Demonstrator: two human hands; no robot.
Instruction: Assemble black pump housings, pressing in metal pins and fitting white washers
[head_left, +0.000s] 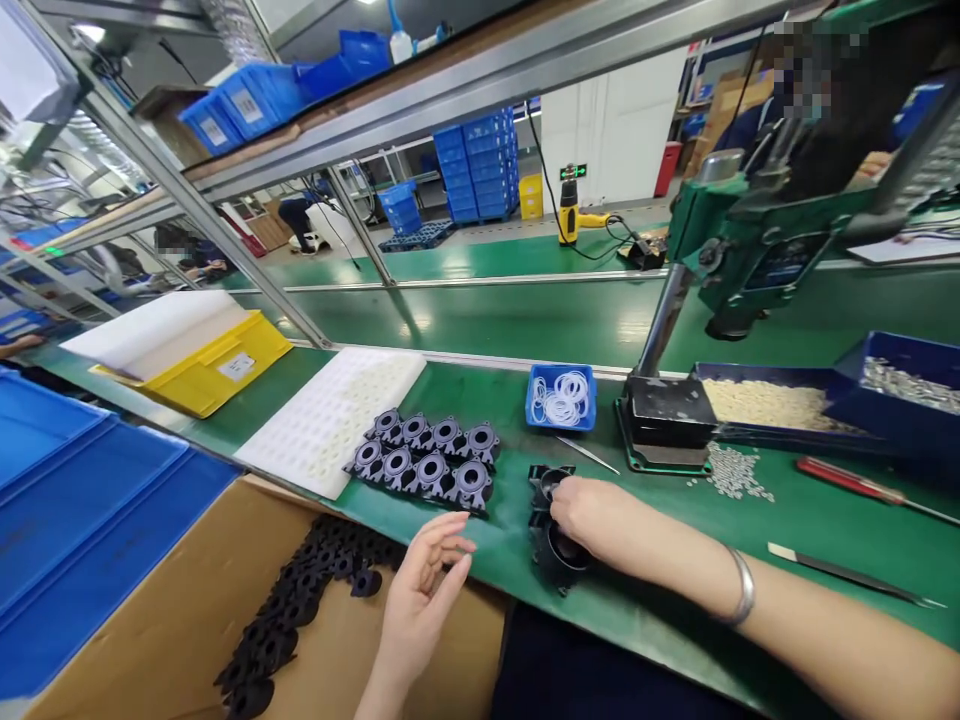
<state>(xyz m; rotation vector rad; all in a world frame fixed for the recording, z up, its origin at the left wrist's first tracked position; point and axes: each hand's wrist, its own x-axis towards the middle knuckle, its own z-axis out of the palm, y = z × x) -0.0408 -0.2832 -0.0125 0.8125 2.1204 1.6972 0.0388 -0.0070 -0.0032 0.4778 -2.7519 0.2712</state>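
Touching black housing parts (544, 562) near the front edge of the green bench (480, 380) with the curled right hand (585, 515); cannot tell its grip from this view. Holding nothing in the half-open left hand (427, 570), near two rows of black parts (415, 475). Note tweezers (589, 456) between the housing parts and blue tray (561, 427) of white rings (566, 405)

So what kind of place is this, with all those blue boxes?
Probably a factory workshop. You can tell from the rows of black, ring-topped parts on the long green workbench, the green metal machine on a post, and the tall stacks of blue plastic crates behind.
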